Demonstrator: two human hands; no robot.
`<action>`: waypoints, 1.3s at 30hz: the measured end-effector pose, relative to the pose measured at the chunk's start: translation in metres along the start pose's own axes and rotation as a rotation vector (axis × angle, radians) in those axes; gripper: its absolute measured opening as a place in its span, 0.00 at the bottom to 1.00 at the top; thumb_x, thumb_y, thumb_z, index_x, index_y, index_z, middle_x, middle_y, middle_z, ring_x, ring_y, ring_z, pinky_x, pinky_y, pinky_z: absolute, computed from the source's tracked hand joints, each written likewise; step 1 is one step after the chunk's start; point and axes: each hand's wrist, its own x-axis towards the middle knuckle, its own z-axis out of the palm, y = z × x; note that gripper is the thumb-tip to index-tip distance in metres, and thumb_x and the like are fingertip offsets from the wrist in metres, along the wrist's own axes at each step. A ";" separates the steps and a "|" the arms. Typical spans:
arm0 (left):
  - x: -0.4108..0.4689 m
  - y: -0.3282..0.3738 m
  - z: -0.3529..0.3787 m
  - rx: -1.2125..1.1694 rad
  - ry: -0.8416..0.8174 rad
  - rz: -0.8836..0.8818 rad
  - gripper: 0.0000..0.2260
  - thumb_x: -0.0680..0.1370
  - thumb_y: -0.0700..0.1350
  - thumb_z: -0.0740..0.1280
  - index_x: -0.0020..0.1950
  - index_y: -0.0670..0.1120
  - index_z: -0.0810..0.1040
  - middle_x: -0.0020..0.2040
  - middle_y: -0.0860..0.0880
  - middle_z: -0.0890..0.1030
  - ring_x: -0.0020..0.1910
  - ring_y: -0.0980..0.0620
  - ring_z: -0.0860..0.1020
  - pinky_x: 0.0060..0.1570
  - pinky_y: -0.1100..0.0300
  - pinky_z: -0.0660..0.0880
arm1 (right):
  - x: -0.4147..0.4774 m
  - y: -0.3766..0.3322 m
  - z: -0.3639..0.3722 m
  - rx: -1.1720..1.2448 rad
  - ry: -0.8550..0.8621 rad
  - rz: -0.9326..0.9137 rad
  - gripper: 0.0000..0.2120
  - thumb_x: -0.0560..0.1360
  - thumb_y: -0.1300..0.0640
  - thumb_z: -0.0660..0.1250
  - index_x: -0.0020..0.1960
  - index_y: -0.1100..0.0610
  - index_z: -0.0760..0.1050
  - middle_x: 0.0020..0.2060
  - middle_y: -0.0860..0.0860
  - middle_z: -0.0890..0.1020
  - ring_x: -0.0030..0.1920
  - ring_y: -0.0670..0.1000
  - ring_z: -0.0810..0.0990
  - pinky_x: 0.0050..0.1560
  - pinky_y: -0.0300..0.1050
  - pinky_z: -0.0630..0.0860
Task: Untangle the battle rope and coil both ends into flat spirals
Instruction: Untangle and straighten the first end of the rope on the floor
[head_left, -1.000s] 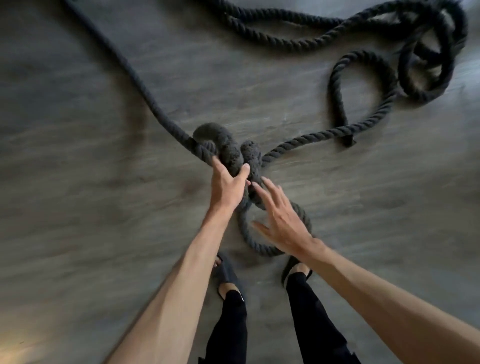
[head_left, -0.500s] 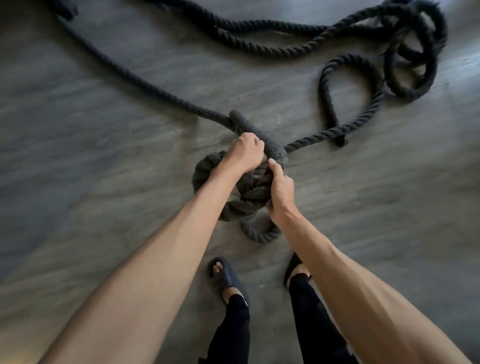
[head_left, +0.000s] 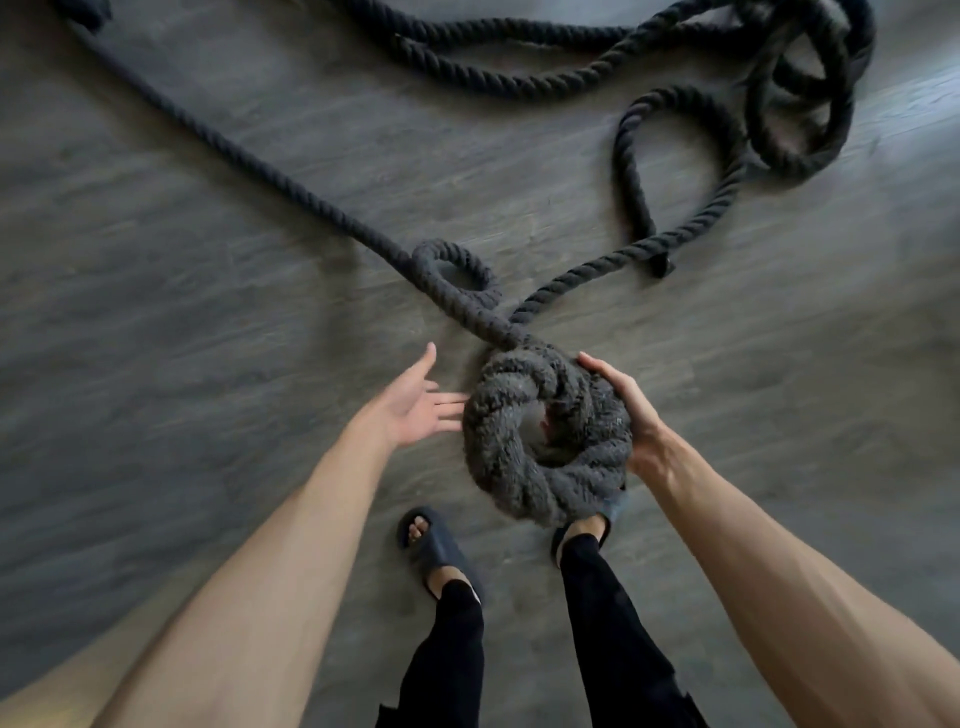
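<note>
A thick dark battle rope (head_left: 270, 179) lies across a grey wood floor. Near me it is wound into a tight round coil (head_left: 545, 441), lifted in front of my legs. My right hand (head_left: 631, 415) cups the coil's right side, fingers curled around its rim. My left hand (head_left: 415, 405) hovers flat and palm-up just left of the coil, fingertips near its edge. A small loop (head_left: 452, 270) sits just beyond the coil. One strand runs to the far left, another to a capped end (head_left: 662, 265).
A loose tangle of rope loops (head_left: 800, 98) lies at the far right, with wavy strands (head_left: 493, 62) along the far edge. My two feet in dark slides (head_left: 436, 545) stand directly below the coil. Bare grey floor (head_left: 156, 389) spreads to the left.
Both hands were gripping the knotted bunch. Now the rope is turned into a round coil held by my right hand. My left hand has let go and opened beside it.
</note>
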 end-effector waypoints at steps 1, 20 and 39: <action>0.009 -0.002 0.013 -0.099 -0.043 -0.018 0.46 0.77 0.67 0.59 0.79 0.35 0.46 0.71 0.31 0.68 0.68 0.37 0.72 0.56 0.40 0.74 | -0.002 0.003 -0.004 -0.015 -0.001 0.026 0.24 0.80 0.43 0.63 0.57 0.62 0.84 0.49 0.60 0.85 0.47 0.59 0.85 0.52 0.54 0.82; 0.029 0.021 0.099 -0.119 -0.090 0.457 0.11 0.82 0.46 0.63 0.46 0.38 0.75 0.38 0.39 0.82 0.39 0.40 0.83 0.49 0.44 0.80 | 0.007 0.014 -0.046 -1.027 0.227 -0.062 0.25 0.74 0.44 0.74 0.69 0.49 0.73 0.62 0.53 0.82 0.62 0.49 0.81 0.68 0.53 0.75; 0.007 0.028 0.162 1.320 0.285 0.471 0.26 0.77 0.66 0.60 0.29 0.48 0.73 0.33 0.46 0.81 0.37 0.48 0.79 0.43 0.56 0.74 | 0.040 0.015 0.038 -0.119 0.543 -0.409 0.23 0.66 0.43 0.74 0.49 0.61 0.85 0.42 0.63 0.85 0.44 0.63 0.85 0.52 0.61 0.83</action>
